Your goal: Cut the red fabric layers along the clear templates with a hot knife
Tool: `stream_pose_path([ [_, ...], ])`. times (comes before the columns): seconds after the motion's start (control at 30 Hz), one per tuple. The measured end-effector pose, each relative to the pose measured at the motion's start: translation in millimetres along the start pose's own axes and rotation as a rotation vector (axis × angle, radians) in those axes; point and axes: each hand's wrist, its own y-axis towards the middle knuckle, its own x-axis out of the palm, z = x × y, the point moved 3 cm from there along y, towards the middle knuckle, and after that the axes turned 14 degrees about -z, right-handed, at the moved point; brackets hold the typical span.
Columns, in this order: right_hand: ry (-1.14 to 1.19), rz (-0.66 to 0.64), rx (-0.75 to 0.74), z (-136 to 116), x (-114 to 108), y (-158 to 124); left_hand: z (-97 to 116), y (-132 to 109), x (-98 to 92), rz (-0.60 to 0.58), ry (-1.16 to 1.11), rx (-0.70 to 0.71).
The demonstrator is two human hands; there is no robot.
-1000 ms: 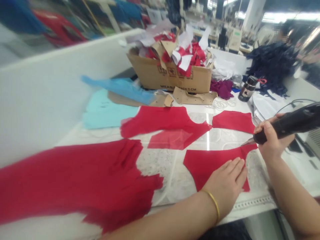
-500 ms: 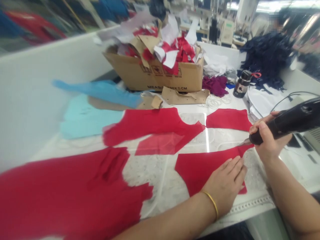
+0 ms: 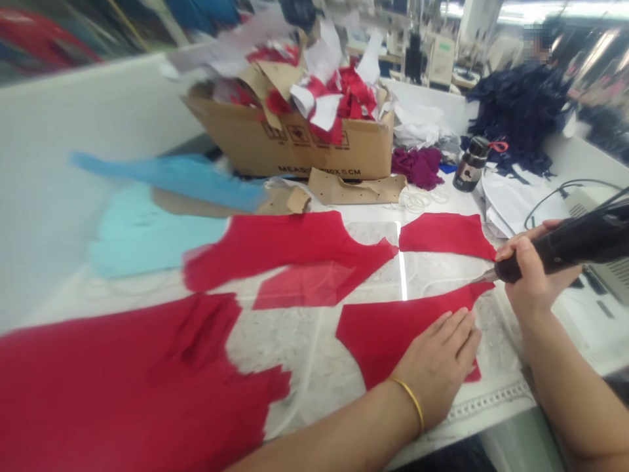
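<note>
Pressing red fabric panel point(image 3: 378, 334) under left hand point(image 3: 439, 364) with fingers extended, likely preventing slippage. Grasping black handheld tool point(image 3: 582, 241) with fingers of right hand point(image 3: 534, 278), seemingly steadying tip point(image 3: 485, 277).

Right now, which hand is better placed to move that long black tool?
The right hand, I think: it holds the long black tool, its metal tip near the flat red fabric piece. The left hand rests on that fabric.
</note>
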Motion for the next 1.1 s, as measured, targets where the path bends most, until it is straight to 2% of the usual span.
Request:
stream_pose_path([
  [0.17,-0.043,0.068,0.018,6.2,-12.7,4.7,-1.2,-1.1,2.2,-0.042,-0.015,0.005],
  [0.33,-0.068,0.061,0.018,9.8,-13.1,4.4,-1.4,-1.5,1.2,-0.037,0.004,0.006],
  [0.47,-0.082,0.073,-0.006,7.0,-11.9,4.9,-7.2,-1.7,-14.2,0.09,0.001,-0.018],
  [0.57,-0.077,0.111,-0.025,4.8,-14.2,6.3,-26.1,-5.1,-34.1,0.137,-0.006,-0.13],
  [0.63,-0.077,0.13,-0.034,3.5,-15.7,6.9,-45.8,-9.6,-46.7,0.084,-0.001,-0.247],
  [0.7,-0.085,0.142,-0.028,2.7,-16.4,6.8,-66.8,-15.7,-56.1,-0.019,0.01,-0.366],
  [0.83,-0.139,0.123,-0.026,1.4,-16.1,5.3,-94.7,-26.9,-58.8,-0.202,0.007,-0.506],
  [1.0,-0.179,0.141,-0.026,1.7,-17.1,6.9,-92.9,-34.2,-46.9,-0.221,-0.154,-0.556],
  [1.1,-0.19,0.16,-0.075,-2.4,-21.9,7.9,-81.3,-41.2,-56.5,-0.188,-0.392,-0.532],
])
